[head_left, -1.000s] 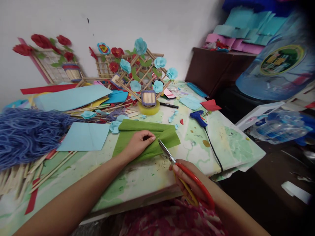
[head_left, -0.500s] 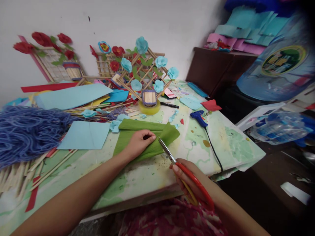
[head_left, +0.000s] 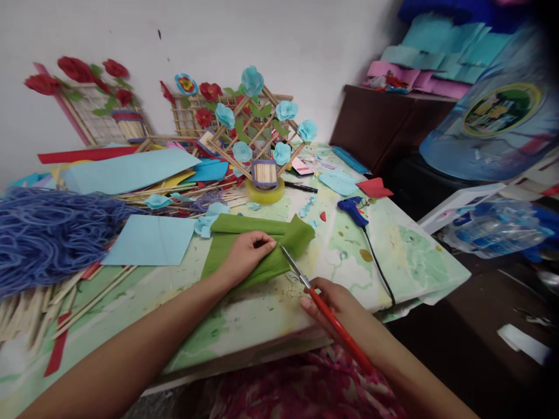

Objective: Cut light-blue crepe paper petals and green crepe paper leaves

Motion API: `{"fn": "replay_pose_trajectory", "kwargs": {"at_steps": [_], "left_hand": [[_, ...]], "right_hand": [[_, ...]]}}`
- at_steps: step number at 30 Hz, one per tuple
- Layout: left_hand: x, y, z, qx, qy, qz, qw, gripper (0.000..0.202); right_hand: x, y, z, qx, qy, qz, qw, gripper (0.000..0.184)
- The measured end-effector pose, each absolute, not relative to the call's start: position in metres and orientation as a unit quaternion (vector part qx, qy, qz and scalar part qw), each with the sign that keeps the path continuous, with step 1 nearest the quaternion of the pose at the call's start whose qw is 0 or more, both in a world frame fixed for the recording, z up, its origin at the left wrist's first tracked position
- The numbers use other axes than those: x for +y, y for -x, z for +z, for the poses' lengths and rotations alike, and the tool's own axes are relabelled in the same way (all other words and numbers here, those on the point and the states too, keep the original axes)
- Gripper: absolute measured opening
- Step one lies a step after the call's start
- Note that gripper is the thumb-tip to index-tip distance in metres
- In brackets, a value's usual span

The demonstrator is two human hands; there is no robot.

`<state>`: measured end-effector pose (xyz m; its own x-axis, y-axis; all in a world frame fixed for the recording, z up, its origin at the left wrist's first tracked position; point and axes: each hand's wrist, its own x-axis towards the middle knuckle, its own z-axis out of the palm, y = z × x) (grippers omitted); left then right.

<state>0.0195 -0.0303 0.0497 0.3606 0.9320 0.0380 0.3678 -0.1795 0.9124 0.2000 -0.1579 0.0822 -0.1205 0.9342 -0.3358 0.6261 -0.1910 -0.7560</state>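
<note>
My left hand [head_left: 251, 253] is closed on the green crepe paper [head_left: 238, 224], pinching it between thumb and fingers near its middle. The sheet lies on the table, its right part folded up and tilted. My right hand [head_left: 334, 305] grips red-handled scissors [head_left: 329, 317]. Their metal blades point up and left and meet the green paper just right of my left fingertips. Under my left hand part of the paper is hidden. A light blue paper square [head_left: 151, 240] lies left of the green sheet, with blue paper scraps [head_left: 207, 221] between them.
Behind stands a stick lattice with blue paper flowers [head_left: 265, 173], by a yellow tape roll [head_left: 265, 193]. A blue glue gun [head_left: 354, 210] with a black cord lies right. Blue yarn [head_left: 56, 238] and sticks [head_left: 94, 302] cover the left. A water bottle [head_left: 484, 128] stands right.
The scissors' handles have come together and the blades have turned slightly at the paper. The folded right part of the green paper has shifted a little left. My left hand stays put.
</note>
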Motion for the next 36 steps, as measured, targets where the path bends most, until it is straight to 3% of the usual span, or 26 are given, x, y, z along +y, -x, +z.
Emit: {"fn": "replay_pose_trajectory", "kwargs": {"at_steps": [5, 15, 19, 23, 36], "left_hand": [[-0.029, -0.020, 0.048, 0.461, -0.710, 0.323, 0.422, 0.022], [-0.031, -0.017, 0.047, 0.381, -0.701, 0.331, 0.504, 0.024], [-0.034, -0.017, 0.048, 0.335, -0.737, 0.309, 0.499, 0.034], [-0.038, -0.019, 0.048, 0.405, -0.720, 0.312, 0.469, 0.047], [-0.027, -0.022, 0.037, 0.434, -0.518, 0.372, 0.637, 0.020]], "right_hand": [[-0.160, -0.199, 0.076, -0.634, 0.708, 0.282, 0.132, 0.036], [-0.160, -0.196, 0.070, -0.659, 0.721, 0.193, 0.087, 0.034], [-0.159, -0.192, 0.070, -0.670, 0.725, 0.144, 0.070, 0.032], [-0.158, -0.188, 0.072, -0.680, 0.725, 0.089, 0.065, 0.030], [-0.160, -0.193, 0.070, -0.679, 0.724, 0.096, 0.070, 0.029]]}}
